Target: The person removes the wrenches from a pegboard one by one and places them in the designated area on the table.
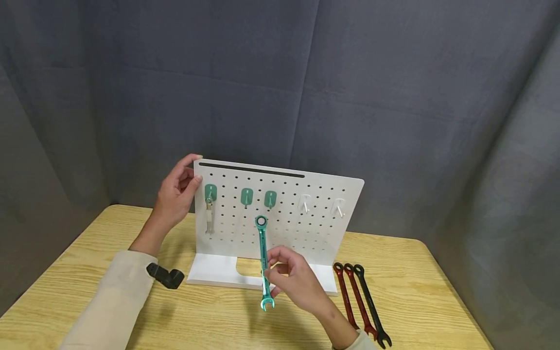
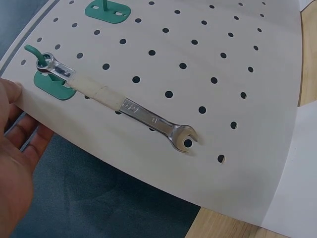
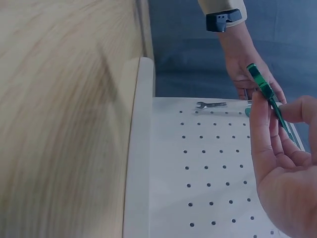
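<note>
My left hand (image 1: pixel 172 194) grips the upper left corner of a white pegboard (image 1: pixel 323 223), its thumb on the front. My right hand (image 1: pixel 297 279) pinches a shiny green combination wrench (image 1: pixel 263 238) by its lower half. This wrench is held nearly upright before the board, ring end up and open end down. Beside the left hand, a silver wrench (image 2: pixel 143 115) with a pale wrap hangs by its ring end from a green hook (image 2: pixel 55 87). Two more green hooks, one left (image 1: pixel 247 196) and one right (image 1: pixel 270 198), sit above the green wrench with nothing on them.
Two white hooks, one nearer (image 1: pixel 305 202) and one farther right (image 1: pixel 338 207), are on the board. Right of its base (image 1: pixel 214 270), two red wrenches and a black wrench (image 1: pixel 369 301) lie side by side on the wooden table (image 1: pixel 420 291). A grey curtain (image 1: pixel 350 97) hangs behind.
</note>
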Demonstrator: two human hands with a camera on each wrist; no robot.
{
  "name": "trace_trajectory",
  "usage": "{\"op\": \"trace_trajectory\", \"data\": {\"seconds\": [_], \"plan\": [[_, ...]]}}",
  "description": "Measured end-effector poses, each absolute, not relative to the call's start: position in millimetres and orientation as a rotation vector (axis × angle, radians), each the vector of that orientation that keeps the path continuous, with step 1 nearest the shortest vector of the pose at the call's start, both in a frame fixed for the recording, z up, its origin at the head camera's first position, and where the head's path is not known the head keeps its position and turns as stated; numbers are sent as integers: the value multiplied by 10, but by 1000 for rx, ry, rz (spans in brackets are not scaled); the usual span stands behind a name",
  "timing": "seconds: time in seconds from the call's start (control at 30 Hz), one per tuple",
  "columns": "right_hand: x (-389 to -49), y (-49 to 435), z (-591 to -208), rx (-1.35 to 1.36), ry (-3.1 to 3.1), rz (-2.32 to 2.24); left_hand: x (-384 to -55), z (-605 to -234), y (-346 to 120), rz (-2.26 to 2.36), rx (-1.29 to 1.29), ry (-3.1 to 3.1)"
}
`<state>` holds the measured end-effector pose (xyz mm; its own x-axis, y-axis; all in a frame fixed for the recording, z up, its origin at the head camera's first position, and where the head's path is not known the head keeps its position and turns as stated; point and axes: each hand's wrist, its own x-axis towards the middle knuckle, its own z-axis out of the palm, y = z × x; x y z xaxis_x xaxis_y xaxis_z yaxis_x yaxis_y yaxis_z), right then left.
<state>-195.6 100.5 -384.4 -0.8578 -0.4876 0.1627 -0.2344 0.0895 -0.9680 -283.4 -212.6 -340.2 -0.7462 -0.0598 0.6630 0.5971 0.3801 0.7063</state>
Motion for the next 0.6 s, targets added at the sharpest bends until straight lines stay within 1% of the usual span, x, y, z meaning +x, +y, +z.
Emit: {"op": "trace_trajectory", "data": {"seconds": [0.27, 0.6], "plan": [[-1944, 1132, -3878, -746, 2200, -1840, -2807, -3381, -2131, -1404, -467, -2028], [-1883, 1376, -3931, -671, 2228, -1807, -2816, -3382, -2132, -1398, -493, -2030]]}}
